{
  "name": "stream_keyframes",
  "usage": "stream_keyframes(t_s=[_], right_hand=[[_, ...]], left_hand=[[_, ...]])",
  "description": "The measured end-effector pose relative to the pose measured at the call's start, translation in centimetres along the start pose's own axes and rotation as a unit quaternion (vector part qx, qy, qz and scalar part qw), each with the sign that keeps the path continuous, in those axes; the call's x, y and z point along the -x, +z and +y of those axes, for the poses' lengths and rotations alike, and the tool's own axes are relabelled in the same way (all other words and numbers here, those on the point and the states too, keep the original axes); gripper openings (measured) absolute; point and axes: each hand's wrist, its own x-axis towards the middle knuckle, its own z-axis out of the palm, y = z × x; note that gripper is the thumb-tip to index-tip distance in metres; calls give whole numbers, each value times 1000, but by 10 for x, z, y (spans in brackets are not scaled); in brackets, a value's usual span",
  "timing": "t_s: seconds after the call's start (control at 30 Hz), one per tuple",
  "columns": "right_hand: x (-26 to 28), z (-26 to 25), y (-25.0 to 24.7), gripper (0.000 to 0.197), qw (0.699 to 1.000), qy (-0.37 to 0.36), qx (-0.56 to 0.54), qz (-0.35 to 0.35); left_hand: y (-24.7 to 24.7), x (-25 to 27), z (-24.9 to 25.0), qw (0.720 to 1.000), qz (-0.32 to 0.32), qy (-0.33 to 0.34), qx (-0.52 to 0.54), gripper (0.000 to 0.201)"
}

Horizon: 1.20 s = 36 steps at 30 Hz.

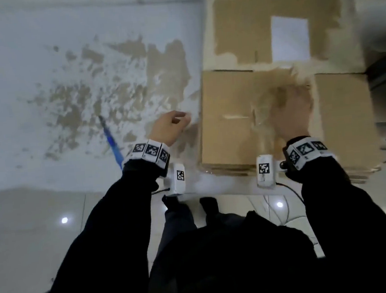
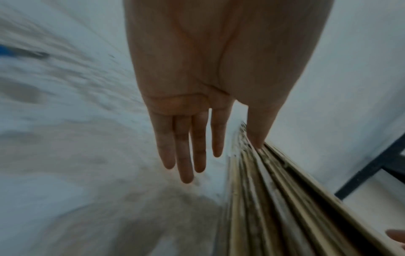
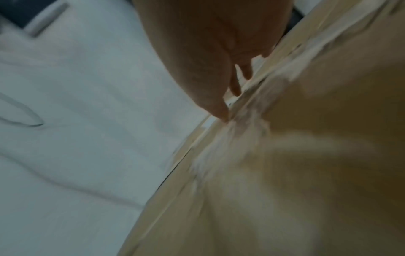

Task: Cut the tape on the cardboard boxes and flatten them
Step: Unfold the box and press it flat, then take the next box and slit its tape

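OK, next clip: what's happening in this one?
A person stands at a white table with a stack of flattened boxes. The right hand lies on the top sheet, though blur hides its fingers. The left hand sits open beside the stack's left edge, thumb against it. A blue cutter lies untouched on the table to the left.

Right hand blurred; fingers — contact unclear

Left hand fingers straight; right hand flat, blurred.
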Motion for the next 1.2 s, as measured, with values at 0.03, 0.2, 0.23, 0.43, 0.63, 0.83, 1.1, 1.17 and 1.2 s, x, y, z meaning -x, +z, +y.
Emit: stream_keyframes(t_s=[0.03, 0.2, 0.23, 0.43, 0.63, 0.83, 1.1, 1.17, 1.2], right_hand=[[11, -16, 6, 38, 998, -49, -34, 7], [94, -110, 34, 15, 937, -265, -155, -166], [113, -127, 43, 15, 914, -325, -142, -199], [202, -186, 129, 29, 692, -491, 144, -510], [266, -233, 236, 32, 520, -484, 327, -623], [290, -283, 319, 29, 661, -206, 256, -674], [302, -374, 386, 30, 794, -2, 160, -587], [308, -404, 408, 31, 810, 45, 124, -572], [312, -421, 420, 33, 809, 67, 116, -572]], left_hand=[[-4, 17, -13, 999, 16, -1, 30, 34], [-18, 115, -100, 961, 115, -112, 225, 32], [-18, 134, -122, 947, 130, -138, 259, 32], [13, 219, -256, 848, 218, -337, 347, 22], [42, 305, -375, 588, 267, -540, 540, 35], [-8, 337, -450, 556, 266, -544, 569, 35], [-160, 326, -528, 658, 253, -519, 484, 32], [-205, 314, -548, 674, 252, -498, 484, 32], [-227, 308, -559, 680, 251, -492, 483, 32]])
